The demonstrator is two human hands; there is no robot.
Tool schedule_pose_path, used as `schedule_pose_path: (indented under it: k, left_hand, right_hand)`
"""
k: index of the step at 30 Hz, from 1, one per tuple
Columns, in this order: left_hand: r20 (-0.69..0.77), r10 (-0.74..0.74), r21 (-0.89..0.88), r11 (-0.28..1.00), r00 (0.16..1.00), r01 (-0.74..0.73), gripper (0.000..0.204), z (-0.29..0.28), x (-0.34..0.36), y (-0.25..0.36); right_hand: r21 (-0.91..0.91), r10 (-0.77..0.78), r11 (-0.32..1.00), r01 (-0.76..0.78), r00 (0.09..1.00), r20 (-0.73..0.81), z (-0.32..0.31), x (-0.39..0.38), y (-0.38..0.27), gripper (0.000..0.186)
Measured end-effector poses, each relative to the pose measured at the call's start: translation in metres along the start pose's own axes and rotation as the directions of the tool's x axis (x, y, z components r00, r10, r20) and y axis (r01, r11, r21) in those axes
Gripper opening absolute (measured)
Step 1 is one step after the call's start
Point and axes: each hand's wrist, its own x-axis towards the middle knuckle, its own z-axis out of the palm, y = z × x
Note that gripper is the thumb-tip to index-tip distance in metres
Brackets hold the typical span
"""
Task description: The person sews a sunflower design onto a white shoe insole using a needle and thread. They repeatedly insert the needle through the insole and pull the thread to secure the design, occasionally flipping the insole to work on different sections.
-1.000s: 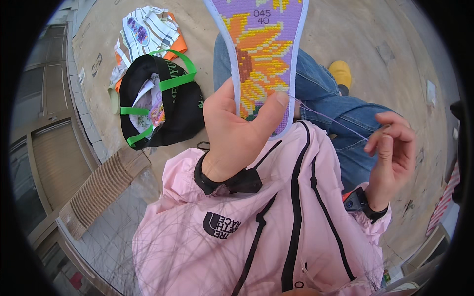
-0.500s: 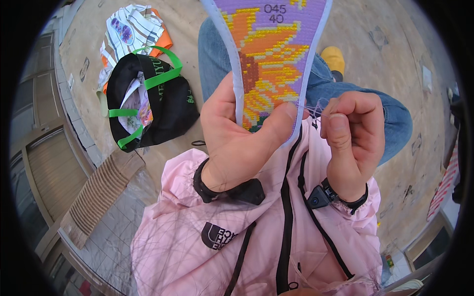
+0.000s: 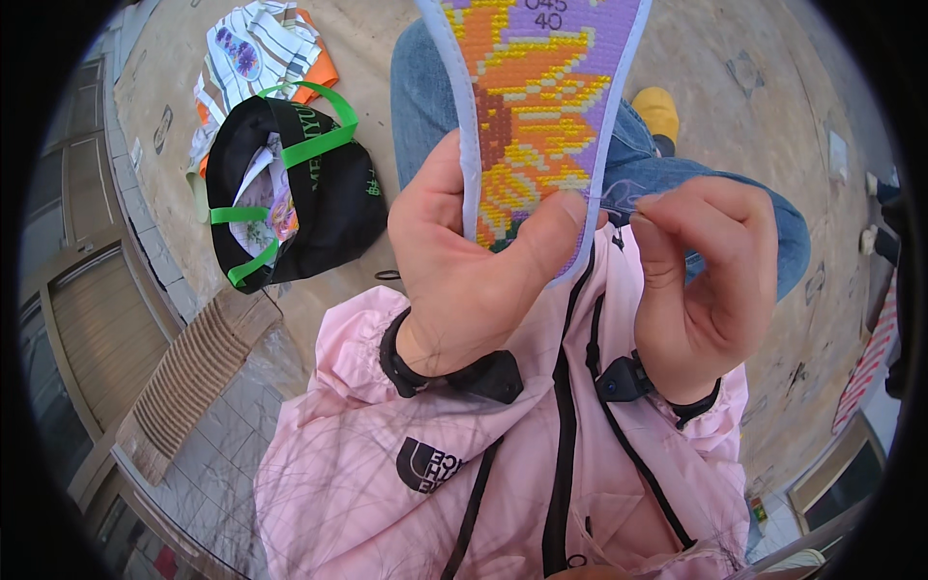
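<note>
My left hand (image 3: 469, 275) grips an embroidered insole (image 3: 532, 101) upright at top centre, thumb across its lower front. It has an orange and yellow sunflower on lavender, with a pale lilac border. Just right of its edge, my right hand (image 3: 710, 280) is curled, thumb and forefinger pinched on fine lavender thread (image 3: 619, 196); whether a needle is there, I cannot make out. Both wrists wear black straps with small devices. Below lies my pink jacket (image 3: 338, 445); my jeans-clad legs (image 3: 420, 87) are crossed behind the insole.
A black tote (image 3: 343, 217) with green handles lies left, behind it striped cloth (image 3: 282, 43) with a second patterned insole. A ribbed tan mat (image 3: 193, 377) is lower left. A yellow shoe (image 3: 655, 114) rests beyond my knee. Another person's feet (image 3: 880, 217) show at the right edge.
My right hand has come left to the insole, drawing the thread into loose loops, and has since shifted slightly right. Another person's feet have appeared at the right edge.
</note>
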Motion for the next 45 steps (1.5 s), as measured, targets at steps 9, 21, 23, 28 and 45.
schedule_pose_path:
  k: [9,21,23,28,45]
  left_hand:
    - [0.05,0.112,0.033,0.993,0.992,-0.114,0.036,-0.002,-0.002,-0.005]
    - [0.04,0.216,0.119,0.969,0.976,-0.219,0.025,0.002,-0.003,-0.008]
    - [0.031,0.214,0.128,0.968,0.976,-0.216,0.023,0.002,-0.004,-0.009]
    - [0.041,0.208,0.209,0.955,0.977,-0.212,0.031,0.0,-0.005,-0.009]
    - [0.036,0.282,0.274,0.92,0.959,-0.281,0.017,-0.001,-0.001,-0.018]
  right_hand:
    - [-0.054,0.053,0.997,-0.052,0.998,0.02,0.005,-0.005,-0.012,0.02]
    - [-0.022,0.057,0.998,-0.057,0.998,-0.011,0.01,-0.005,-0.012,0.019]
    - [-0.034,0.054,0.998,-0.055,0.999,-0.005,0.009,-0.005,-0.012,0.019]
    - [-0.048,0.086,0.995,-0.086,0.996,0.014,0.009,-0.007,-0.013,0.018]
    - [-0.072,0.118,0.991,-0.115,0.992,0.038,0.011,-0.005,-0.01,0.016]
